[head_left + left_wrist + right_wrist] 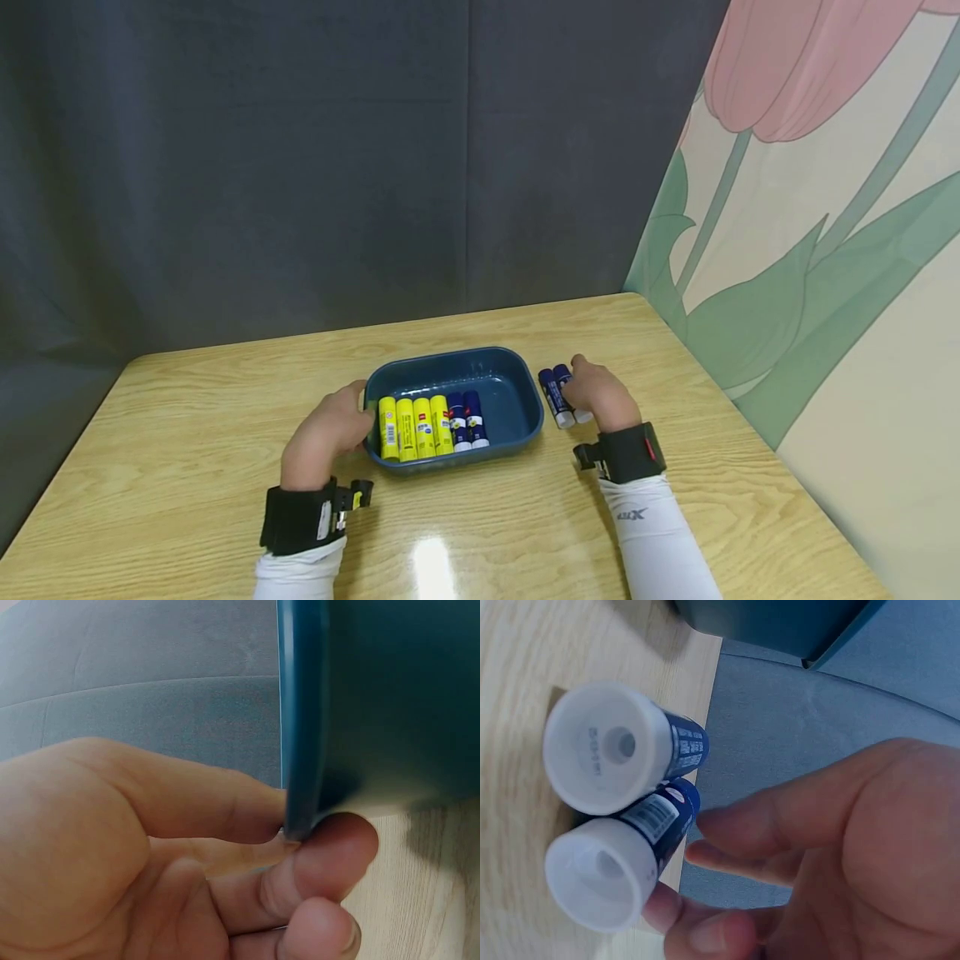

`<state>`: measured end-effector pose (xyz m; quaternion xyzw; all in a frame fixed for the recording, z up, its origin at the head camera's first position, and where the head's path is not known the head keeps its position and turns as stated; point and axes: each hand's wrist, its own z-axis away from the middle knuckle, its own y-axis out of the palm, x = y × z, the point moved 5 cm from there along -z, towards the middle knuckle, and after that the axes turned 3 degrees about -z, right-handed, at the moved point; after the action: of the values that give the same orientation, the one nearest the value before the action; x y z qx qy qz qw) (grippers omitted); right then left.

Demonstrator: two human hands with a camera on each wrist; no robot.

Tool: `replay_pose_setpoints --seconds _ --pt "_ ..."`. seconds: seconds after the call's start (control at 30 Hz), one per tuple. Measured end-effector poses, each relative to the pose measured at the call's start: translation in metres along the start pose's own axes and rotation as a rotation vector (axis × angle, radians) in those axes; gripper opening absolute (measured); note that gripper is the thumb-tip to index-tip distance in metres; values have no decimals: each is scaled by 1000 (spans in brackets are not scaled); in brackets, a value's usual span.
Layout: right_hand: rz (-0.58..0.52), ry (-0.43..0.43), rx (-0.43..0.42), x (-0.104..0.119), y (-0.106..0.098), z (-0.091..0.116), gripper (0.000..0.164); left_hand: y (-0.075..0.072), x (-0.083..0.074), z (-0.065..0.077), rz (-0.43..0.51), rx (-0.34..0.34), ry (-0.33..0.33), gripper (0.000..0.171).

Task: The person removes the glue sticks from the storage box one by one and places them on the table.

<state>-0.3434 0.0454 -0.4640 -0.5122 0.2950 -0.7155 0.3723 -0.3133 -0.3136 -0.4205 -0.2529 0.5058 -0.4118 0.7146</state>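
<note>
My left hand [340,423] pinches the left rim of a dark blue plastic bin [517,364], thumb on one side of the wall and fingers under the edge in the left wrist view. In the bin, several yellow glue sticks [406,429] lie side by side, with two dark blue glue sticks [476,421] to their right. Two more blue glue sticks lie together on the table; the left one [555,400] is nearer the bin. At the right one [656,817], my right hand [602,393] has its thumb and fingers loosely spread close around the barrel.
The wooden table [202,433] runs back to a dark grey curtain [300,183]. A wall with a painted tulip [795,67] rises along the right side. Inside the bin, its bare floor shows right of the blue sticks.
</note>
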Motion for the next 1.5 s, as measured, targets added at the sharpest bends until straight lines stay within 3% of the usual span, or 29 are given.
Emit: replay_pose_setpoints --seconds 0.33,1.5 --pt "4 -3 -9 0 1 0 49 -1 1 0 -3 0 1 64" --pt "-9 38 0 2 -2 6 48 -2 4 3 -5 1 10 64"
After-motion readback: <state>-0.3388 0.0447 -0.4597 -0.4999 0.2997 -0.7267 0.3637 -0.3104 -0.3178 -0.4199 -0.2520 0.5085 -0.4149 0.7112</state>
